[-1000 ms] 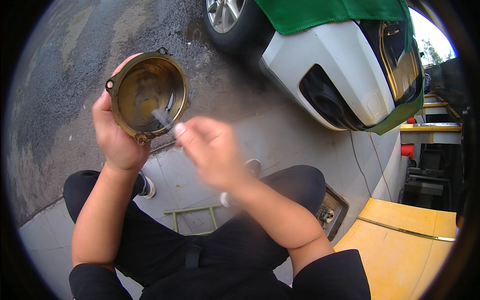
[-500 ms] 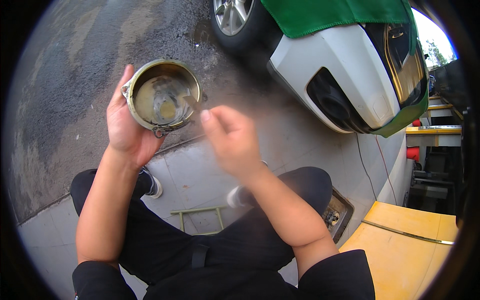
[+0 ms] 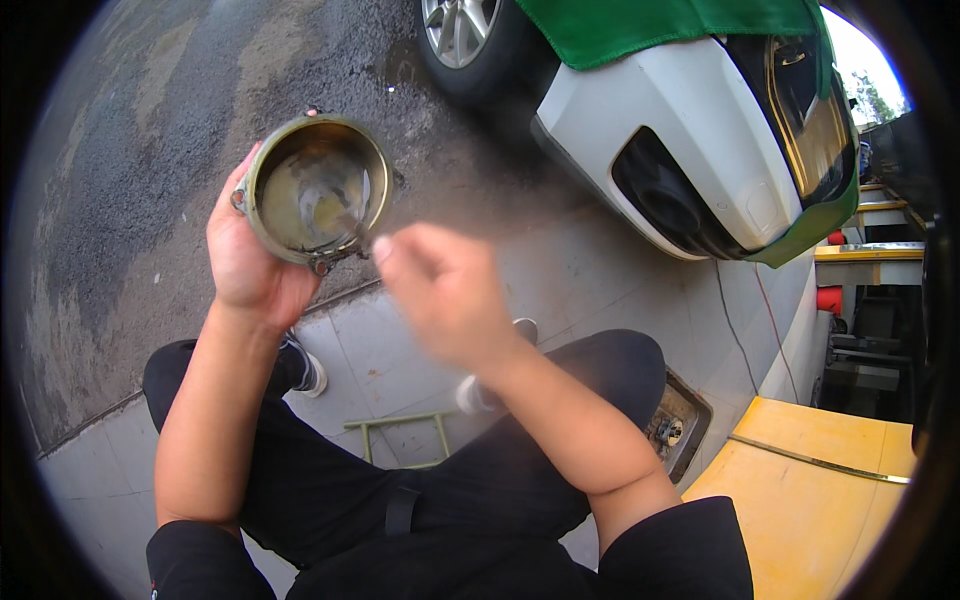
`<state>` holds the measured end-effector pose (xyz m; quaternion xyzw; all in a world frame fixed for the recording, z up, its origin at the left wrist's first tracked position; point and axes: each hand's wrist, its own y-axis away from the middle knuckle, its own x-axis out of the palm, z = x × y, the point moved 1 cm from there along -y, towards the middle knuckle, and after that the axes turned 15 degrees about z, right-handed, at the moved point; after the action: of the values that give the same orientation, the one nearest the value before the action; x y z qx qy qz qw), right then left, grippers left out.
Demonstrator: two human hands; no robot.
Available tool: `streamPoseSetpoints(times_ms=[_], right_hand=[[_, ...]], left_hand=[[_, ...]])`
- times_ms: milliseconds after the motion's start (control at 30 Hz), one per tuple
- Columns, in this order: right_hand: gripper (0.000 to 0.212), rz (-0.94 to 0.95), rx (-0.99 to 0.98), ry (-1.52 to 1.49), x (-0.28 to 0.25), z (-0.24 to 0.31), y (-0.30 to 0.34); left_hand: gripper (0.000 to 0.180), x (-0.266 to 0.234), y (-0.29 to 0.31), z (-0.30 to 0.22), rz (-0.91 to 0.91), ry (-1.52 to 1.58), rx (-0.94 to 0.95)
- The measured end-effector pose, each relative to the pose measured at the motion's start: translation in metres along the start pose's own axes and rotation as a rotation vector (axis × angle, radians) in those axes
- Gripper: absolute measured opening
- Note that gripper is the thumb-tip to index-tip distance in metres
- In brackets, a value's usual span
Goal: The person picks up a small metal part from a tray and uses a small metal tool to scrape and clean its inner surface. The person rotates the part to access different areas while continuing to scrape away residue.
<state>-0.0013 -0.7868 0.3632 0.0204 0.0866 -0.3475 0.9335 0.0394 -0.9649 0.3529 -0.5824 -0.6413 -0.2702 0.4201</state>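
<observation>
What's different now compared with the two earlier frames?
The round metal housing in the left hand has turned slightly counterclockwise in view since the first frame. Since the second, the right hand and its blurred flat tool have shifted left and slightly down. Nothing was picked up or released. The white car and green cover stayed put.

Left grip (image 3: 248,268): cupped around left side of round metal housing (image 3: 298,190); mouth faces up, inside grimy.
Right grip (image 3: 440,290): blurred, pinching small dark tool (image 3: 357,233) at housing's lower-right rim.
Car (image 3: 690,120): white bumper, green cover (image 3: 670,30) draped over.
Floor (image 3: 350,345): grey tiles meeting dark asphalt (image 3: 130,240).
Right knee: tray (image 3: 694,405) just beside.
</observation>
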Motion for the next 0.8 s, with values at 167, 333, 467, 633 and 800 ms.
streamPoseSetpoints(times_ms=[167, 333, 467, 633, 800], right_hand=[[0.024, -0.048, 0.068, -0.028, -0.0029, 0.0009, -0.0002], [0.026, -0.064, 0.097, -0.039, -0.0017, 0.0, -0.0004], [0.026, 0.06, -0.051, -0.043, 0.0029, 0.0001, -0.0013], [0.024, -0.059, 0.046, -0.037, 0.0027, -0.0033, -0.0015], [0.025, -0.055, 0.058, -0.059, 0.0051, -0.0028, -0.0008]], left_hand=[[0.044, -0.0033, 0.0006, -0.0014, -0.035, 0.017, -0.031], [0.044, -0.0054, 0.001, -0.0005, -0.007, 0.021, -0.05], [0.044, -0.0075, 0.0017, -0.0001, -0.089, 0.019, -0.029], [0.045, -0.0087, 0.0036, -0.0005, -0.021, 0.068, -0.007], [0.045, -0.0096, 0.0045, -0.0003, 0.043, 0.094, 0.001]])
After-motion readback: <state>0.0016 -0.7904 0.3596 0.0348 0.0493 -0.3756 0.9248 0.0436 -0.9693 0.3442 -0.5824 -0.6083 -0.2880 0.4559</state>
